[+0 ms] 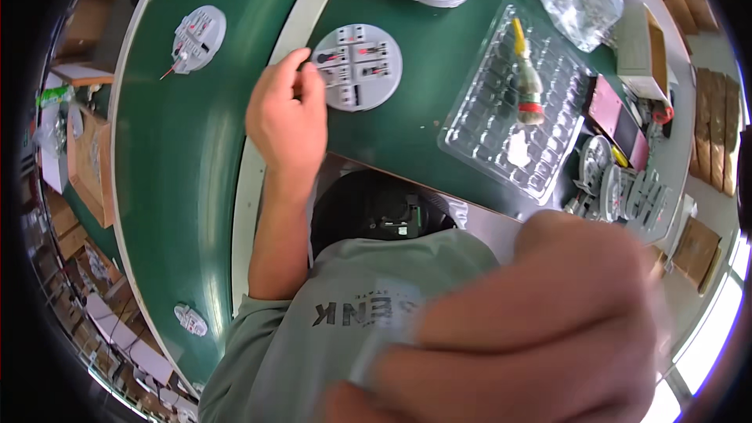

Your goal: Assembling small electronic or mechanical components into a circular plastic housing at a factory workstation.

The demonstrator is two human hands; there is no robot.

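Observation:
My left hand [288, 113] rests by the left rim of a pale grey round plate [384, 45] on the green table. Its thumb and forefinger are bent, with a gap between them, and the thumb tip meets the rim. Small grey blocks with red and black bits sit in groups on that plate. Large and blurred, my right hand [540, 321] is raised close to the camera at the lower right. Its fingers are curled in; anything inside them is hidden. A similar round plate [433, 1] lies farther back, cut off by the upper edge.
Right of the plate lies a clear blister tray [470, 113] with a brush [530, 86] on it. Beyond are a plastic bag of small parts [583, 0], an open box [641, 51] and stacked grey parts [615, 188]. A green conveyor [176, 157] carries another plate [205, 31] on the left.

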